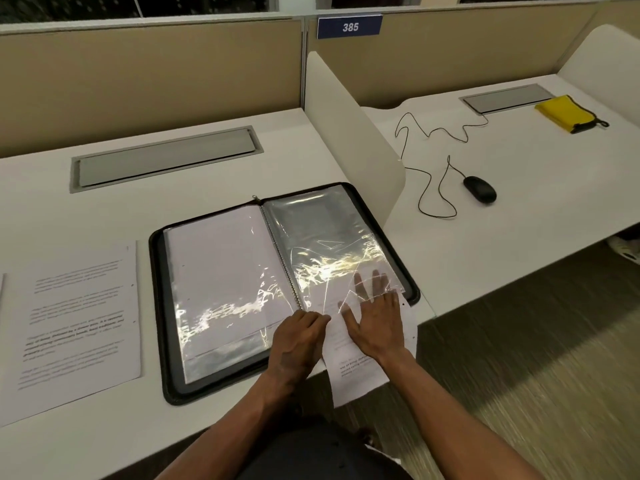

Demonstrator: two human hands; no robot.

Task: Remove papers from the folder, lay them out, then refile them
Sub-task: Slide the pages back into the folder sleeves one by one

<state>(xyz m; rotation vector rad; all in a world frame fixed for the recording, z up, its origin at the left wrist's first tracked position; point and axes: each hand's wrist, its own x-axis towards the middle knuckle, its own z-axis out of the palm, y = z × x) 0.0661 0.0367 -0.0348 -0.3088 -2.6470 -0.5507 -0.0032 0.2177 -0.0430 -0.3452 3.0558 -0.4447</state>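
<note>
While the folder [277, 292] lies open at the centre of the frame on the white surface [104, 427], its black zippered rim encloses two spreads of glossy clear sleeves joined by a spiral spine. A white sheet fills the left-hand sleeve; the right-hand sleeve [332, 244] looks grey above and carries bright glare across its middle. A printed paper [349, 368] sits partly inside the lower end of the right-hand sleeve, at lower centre of the frame, its near part projecting past the folder and over the edge of the surface. The right hand [377, 327] lies flat on this paper, fingers [375, 278] straight and spread, their tips seen through the plastic, inside the sleeve. The left hand [298, 341] rests at the sleeve's lower edge beside the spine, fingers curled, apparently pinching the plastic lip; the exact grip cannot be told. A second printed sheet [76, 323] lies flat at the left of the frame, just beside the folder. At upper right, on the neighbouring desk, lie a black mouse [479, 189] with its cable and a yellow pouch [566, 113].
</note>
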